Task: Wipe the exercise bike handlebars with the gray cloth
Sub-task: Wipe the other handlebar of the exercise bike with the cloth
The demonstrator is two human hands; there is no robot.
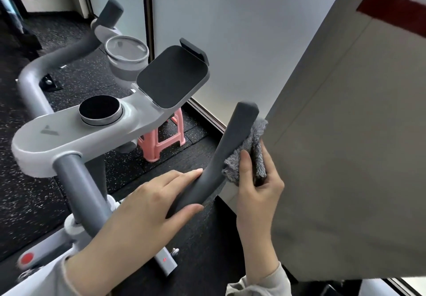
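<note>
Right hand (258, 180) presses gray cloth (249, 155) against handlebar (221, 157), seemingly pinched.

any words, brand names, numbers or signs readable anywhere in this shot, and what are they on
No readable words or numbers anywhere.
Triangular logo mark, no letters, on the bike's light gray console.
Red-and-white shape on the gray panel, upper right: cut off by the frame, no text visible.
Small red light on the gray part near the floor: no label readable.
Handlebar and gray cloth: no markings.
</note>
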